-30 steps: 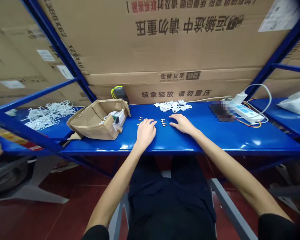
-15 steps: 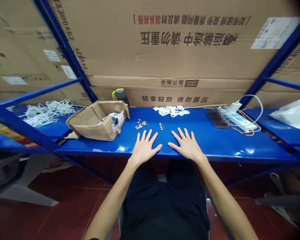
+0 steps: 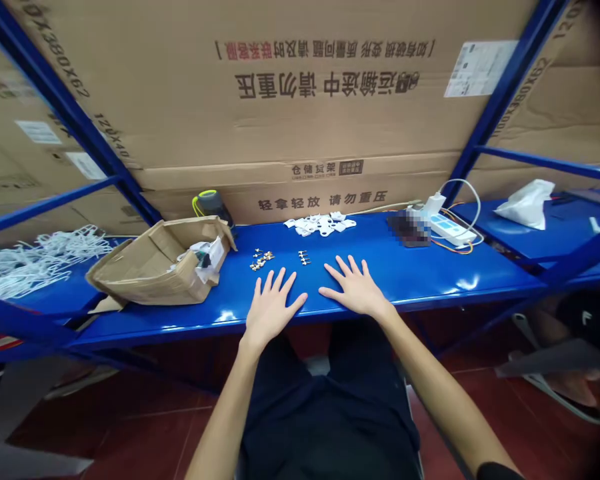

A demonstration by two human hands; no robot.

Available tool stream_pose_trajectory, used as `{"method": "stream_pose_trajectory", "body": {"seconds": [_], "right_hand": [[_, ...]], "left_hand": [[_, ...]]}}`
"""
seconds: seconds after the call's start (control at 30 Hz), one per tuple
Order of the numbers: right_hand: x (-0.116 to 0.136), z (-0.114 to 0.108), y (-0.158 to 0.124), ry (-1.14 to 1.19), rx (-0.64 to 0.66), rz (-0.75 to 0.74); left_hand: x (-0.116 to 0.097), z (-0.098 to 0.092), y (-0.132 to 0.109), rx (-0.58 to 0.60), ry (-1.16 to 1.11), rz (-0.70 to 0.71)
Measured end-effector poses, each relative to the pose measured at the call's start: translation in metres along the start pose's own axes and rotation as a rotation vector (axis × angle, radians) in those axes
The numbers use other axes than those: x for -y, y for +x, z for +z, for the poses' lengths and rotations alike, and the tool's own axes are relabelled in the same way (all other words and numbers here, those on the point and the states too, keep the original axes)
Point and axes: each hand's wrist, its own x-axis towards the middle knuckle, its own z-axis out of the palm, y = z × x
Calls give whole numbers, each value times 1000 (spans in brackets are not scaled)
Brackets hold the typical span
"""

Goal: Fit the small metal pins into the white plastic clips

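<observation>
Recording a seated person's two bare hands on a blue painted steel surface (image 3: 420,283). The left hand (image 3: 273,310) and right hand (image 3: 355,288) lie palm down, just apart, with their heels at the front edge. The fingers (image 3: 347,270) are spread wide on both hands and hold nothing.

Nearest items: a small heap of brass-and-steel screw fittings (image 3: 261,261) sits at 12 o'clock from the left hand, and a short row of similar fittings (image 3: 303,258) at 11 o'clock from the right hand. Neither is touched. White plastic clips (image 3: 320,225) lie in a cluster near the rear edge, at 11 o'clock from the right hand.

Open blue surface runs from the right hand towards 3 o'clock. A torn brown cardboard box (image 3: 155,270) holding white parts stands at 9 o'clock from the left hand. A white power strip (image 3: 450,230) lies at 2 o'clock from the right hand, beside a pixelated, unreadable dark object (image 3: 407,229). Large brown cartons (image 3: 280,120) close off the rear.
</observation>
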Motion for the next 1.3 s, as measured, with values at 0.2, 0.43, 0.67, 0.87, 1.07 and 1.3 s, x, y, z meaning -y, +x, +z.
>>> {"method": "stream_pose_trajectory", "body": {"seconds": [0.2,0.43,0.67,0.87,1.07,1.3], "right_hand": [[0,-1,0,2,20,0],[-1,1,0,-17,-1,-13],[-1,2,-2,-23,-20,-26],[-3,6,-1,-49,-36,-31],[-3,4,-2,-51,-36,-38],[-2,2,-3,-61,-31,-30]], "left_hand": [[-2,-3,-2,2,26,14],[-5,-1,-1,-25,36,-7],[-7,-1,-2,-57,13,-17],[-7,1,-2,-92,-30,-14],[-7,0,-3,-101,-39,-9],[-9,-1,-4,-93,-21,-15]]}}
